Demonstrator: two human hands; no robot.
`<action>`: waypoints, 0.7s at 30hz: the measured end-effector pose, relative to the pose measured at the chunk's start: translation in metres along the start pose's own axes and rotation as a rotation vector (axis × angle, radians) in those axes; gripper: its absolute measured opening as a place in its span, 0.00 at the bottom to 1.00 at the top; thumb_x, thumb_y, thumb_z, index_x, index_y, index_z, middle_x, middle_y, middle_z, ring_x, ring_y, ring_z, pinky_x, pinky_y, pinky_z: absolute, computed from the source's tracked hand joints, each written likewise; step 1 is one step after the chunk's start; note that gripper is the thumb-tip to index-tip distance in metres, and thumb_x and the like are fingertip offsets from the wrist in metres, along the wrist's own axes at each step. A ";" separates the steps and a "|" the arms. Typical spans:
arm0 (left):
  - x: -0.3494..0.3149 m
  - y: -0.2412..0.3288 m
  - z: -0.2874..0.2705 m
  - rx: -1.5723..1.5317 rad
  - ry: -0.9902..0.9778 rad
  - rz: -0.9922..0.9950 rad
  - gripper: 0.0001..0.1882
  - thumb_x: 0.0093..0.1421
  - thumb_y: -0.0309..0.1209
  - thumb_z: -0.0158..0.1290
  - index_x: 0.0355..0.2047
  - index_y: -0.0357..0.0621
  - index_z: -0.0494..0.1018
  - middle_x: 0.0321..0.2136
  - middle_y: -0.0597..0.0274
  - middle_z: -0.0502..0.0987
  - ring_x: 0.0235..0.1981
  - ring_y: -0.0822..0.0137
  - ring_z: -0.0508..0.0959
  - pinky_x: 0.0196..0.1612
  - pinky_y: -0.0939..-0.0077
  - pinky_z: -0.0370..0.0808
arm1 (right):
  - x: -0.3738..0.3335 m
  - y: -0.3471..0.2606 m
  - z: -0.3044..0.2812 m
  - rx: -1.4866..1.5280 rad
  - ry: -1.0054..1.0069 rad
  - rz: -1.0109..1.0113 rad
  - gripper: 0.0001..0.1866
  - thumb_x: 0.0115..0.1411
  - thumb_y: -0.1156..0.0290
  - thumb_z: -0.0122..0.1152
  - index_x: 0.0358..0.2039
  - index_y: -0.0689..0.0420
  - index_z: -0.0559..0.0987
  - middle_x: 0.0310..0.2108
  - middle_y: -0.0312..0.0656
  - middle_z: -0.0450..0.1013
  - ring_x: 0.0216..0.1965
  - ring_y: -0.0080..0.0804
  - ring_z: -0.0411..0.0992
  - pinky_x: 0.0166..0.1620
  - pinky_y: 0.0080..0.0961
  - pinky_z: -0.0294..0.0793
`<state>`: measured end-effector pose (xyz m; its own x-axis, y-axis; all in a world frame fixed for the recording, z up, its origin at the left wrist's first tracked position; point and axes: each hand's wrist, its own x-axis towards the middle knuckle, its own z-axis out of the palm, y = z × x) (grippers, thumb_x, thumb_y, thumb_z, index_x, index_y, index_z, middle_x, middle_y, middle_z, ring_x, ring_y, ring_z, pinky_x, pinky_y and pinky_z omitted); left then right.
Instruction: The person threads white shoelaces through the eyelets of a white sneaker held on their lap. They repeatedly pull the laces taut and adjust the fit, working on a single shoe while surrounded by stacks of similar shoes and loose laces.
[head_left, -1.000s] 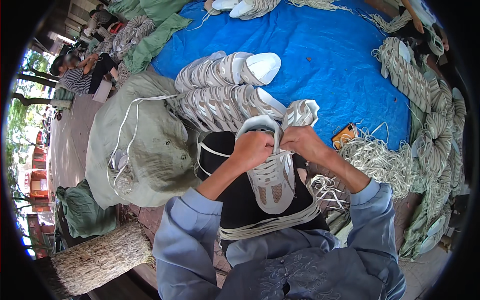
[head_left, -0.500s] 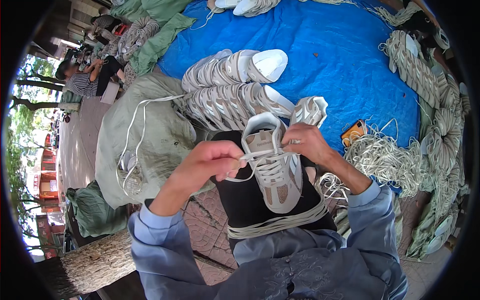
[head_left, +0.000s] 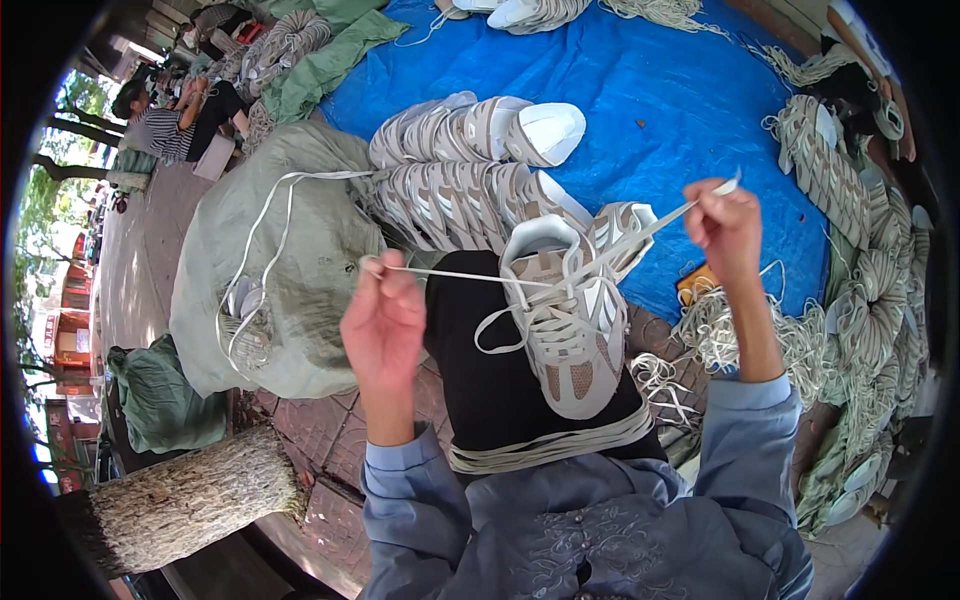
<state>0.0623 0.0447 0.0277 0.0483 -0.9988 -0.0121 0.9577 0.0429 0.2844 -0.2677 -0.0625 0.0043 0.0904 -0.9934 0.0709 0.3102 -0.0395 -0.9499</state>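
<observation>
A beige and white sneaker (head_left: pixel 575 345) rests on my lap with its toe toward me. My left hand (head_left: pixel 385 315) pinches one end of its white shoelace, drawn out to the left of the shoe. Up and to the right, my right hand (head_left: pixel 724 225) grips the other end, with the tip sticking out above the fingers. Both lengths run taut from the top of the lacing, where they cross. A loose loop of lace hangs at the shoe's left side. Behind the sneaker stands another similar shoe (head_left: pixel 622 236), partly covered by the stretched lace.
Rows of nested sneakers (head_left: pixel 440 205) lie on a blue tarp (head_left: pixel 680 120). A bundle of laces (head_left: pixel 560 442) lies across my lap; a tangled lace pile (head_left: pixel 800 335) and an orange phone (head_left: pixel 697 284) are at right. A grey-green sack (head_left: pixel 270 230) stands left. A person (head_left: pixel 165 125) sits farther off.
Both hands have moved apart from the shoe's top, left hand outward and up, right hand up and right, pulling the lace ends tight. A loop now shows beside the shoe.
</observation>
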 end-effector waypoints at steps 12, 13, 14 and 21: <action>-0.001 0.070 -0.100 0.572 0.462 0.255 0.13 0.56 0.26 0.47 0.42 0.35 0.66 0.28 0.63 0.72 0.25 0.76 0.72 0.31 0.81 0.75 | 0.007 0.029 -0.017 -0.453 -0.155 0.333 0.14 0.47 0.66 0.56 0.33 0.62 0.76 0.19 0.36 0.70 0.18 0.16 0.64 0.18 0.12 0.57; -0.003 0.068 -0.102 0.579 0.429 0.231 0.13 0.56 0.26 0.47 0.42 0.35 0.67 0.27 0.63 0.72 0.25 0.76 0.72 0.31 0.81 0.75 | 0.007 0.037 -0.005 -0.409 -0.230 0.322 0.15 0.46 0.66 0.58 0.33 0.60 0.76 0.18 0.36 0.70 0.18 0.17 0.65 0.19 0.14 0.59; -0.003 0.066 -0.104 0.579 0.472 0.183 0.12 0.56 0.26 0.48 0.41 0.36 0.67 0.28 0.63 0.72 0.25 0.76 0.72 0.30 0.82 0.74 | 0.011 0.049 0.008 -0.627 -0.214 0.210 0.15 0.45 0.65 0.58 0.34 0.58 0.76 0.17 0.38 0.70 0.18 0.22 0.67 0.20 0.18 0.62; -0.007 0.064 -0.108 0.576 0.469 0.187 0.08 0.55 0.28 0.50 0.36 0.41 0.69 0.28 0.65 0.72 0.27 0.75 0.72 0.31 0.81 0.72 | 0.030 0.086 0.055 -1.047 -0.496 -0.042 0.15 0.41 0.67 0.60 0.32 0.57 0.76 0.20 0.45 0.72 0.25 0.43 0.72 0.30 0.32 0.70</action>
<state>0.1536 0.0572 -0.0578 0.4332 -0.8555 -0.2837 0.6288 0.0613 0.7752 -0.1861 -0.0901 -0.0580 0.5315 -0.8471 -0.0005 -0.5928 -0.3715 -0.7145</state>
